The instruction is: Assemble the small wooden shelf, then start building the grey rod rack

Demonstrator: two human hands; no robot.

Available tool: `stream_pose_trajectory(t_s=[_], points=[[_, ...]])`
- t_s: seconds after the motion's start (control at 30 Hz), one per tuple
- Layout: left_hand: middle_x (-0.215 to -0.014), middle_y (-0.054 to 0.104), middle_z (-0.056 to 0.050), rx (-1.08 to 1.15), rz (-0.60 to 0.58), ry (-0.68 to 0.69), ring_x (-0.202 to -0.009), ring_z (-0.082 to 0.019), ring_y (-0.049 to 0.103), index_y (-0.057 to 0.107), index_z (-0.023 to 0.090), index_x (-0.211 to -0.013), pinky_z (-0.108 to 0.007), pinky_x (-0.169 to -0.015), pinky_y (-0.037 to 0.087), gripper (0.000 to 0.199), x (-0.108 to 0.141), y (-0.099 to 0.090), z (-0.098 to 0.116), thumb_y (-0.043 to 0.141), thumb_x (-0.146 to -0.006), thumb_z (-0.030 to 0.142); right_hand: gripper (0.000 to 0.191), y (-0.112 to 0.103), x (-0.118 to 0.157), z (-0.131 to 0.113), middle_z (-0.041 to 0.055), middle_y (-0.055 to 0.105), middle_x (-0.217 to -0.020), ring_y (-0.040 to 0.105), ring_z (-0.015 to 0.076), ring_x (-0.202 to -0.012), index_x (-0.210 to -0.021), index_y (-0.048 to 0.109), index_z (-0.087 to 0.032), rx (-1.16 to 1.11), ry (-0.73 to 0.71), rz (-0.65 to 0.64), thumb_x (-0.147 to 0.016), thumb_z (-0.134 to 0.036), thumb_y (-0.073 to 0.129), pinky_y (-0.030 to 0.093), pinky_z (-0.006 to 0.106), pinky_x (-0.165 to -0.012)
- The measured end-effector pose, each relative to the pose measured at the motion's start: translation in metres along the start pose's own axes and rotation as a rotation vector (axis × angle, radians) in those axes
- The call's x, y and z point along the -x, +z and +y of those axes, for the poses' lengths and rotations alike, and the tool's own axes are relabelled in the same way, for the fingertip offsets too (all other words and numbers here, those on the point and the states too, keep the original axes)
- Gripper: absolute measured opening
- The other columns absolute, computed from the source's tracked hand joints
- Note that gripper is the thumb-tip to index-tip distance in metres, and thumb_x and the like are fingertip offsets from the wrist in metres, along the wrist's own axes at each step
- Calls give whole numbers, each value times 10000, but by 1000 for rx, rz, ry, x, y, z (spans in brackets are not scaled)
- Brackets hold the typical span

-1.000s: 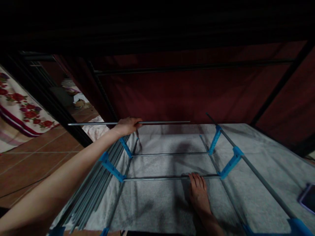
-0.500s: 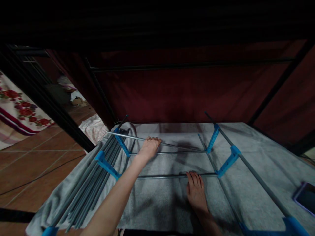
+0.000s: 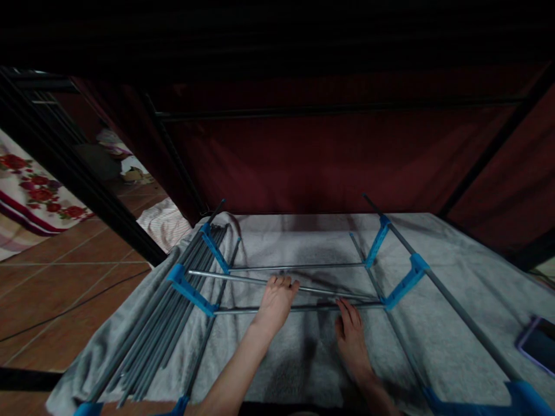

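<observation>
several spare rods beside frame

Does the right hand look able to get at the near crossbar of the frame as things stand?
Probably yes: the right hand lies flat on the grey towel, its fingertips already at the near crossbar, with nothing between them.

A dark red fabric wall fills the back of the dim scene, crossed by a black horizontal bar and framed by black posts. Left of the fabric wall, a terracotta tiled floor stretches away, with a floral-patterned cloth at its far edge. Below the wall lies a grey blanket. Light is low throughout.
</observation>
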State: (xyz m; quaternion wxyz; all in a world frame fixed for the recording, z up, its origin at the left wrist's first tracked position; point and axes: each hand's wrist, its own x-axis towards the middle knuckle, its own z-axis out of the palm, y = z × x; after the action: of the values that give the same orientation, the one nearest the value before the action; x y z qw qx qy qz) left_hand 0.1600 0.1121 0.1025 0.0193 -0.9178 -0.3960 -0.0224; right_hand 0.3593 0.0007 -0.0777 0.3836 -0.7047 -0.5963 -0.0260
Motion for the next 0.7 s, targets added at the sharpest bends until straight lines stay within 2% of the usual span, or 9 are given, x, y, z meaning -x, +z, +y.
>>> stream_pose_trajectory(t_s=[0.1, 0.2, 0.33, 0.47, 0.6, 0.7], points=[[-1033, 640, -84, 53, -43, -5, -990, -229, 575, 587, 202, -1120, -383, -900, 409, 377, 11, 18, 11, 386, -853, 28, 468, -7, -2, 2, 103, 481, -1348, 439, 224, -1271, -1355, 453, -214, -174, 128, 28, -900, -220, 342, 392, 456, -1055], [-1049, 638, -84, 105, -86, -41, -994, -218, 585, 584, 197, -1114, -373, -904, 426, 390, 17, 31, 10, 366, -850, 11, 426, -15, -8, 7, 103, 518, -1311, 491, 240, -1221, -1291, 514, -213, -364, 265, 75, -890, -296, 400, 395, 471, -1039], [-1093, 628, -75, 140, -90, -105, -1034, -197, 578, 571, 214, -1153, -368, -972, 405, 441, 22, 36, -1, 341, -846, -3, 411, -24, -24, 20, 73, 623, -1171, 620, 213, -990, -1204, 550, -242, -637, 511, 127, -826, -399, 523, 475, 413, -928], [-1088, 625, -68, 137, -61, -97, -1037, -189, 573, 567, 225, -1173, -358, -979, 400, 475, 24, 38, -7, 337, -832, -12, 423, -31, -40, 30, 59, 669, -1043, 664, 197, -846, -1130, 536, -236, -911, 725, 210, -749, -404, 611, 523, 374, -827], [-1068, 623, -62, 133, -26, -92, -1015, -197, 572, 557, 228, -1190, -362, -955, 405, 485, 24, 39, -7, 339, -829, -10, 393, -41, -54, 36, 11, 675, -957, 670, 167, -830, -1076, 521, -246, -1158, 798, 291, -722, -359, 651, 543, 329, -792], [-1070, 621, -57, 140, -11, -75, -1012, -203, 570, 541, 222, -1214, -365, -953, 400, 499, 22, 39, -7, 337, -825, -16, 294, -48, -66, 43, -38, 657, -822, 666, 142, -769, -932, 550, -236, -1270, 841, 299, -689, -330, 686, 551, 303, -787]])
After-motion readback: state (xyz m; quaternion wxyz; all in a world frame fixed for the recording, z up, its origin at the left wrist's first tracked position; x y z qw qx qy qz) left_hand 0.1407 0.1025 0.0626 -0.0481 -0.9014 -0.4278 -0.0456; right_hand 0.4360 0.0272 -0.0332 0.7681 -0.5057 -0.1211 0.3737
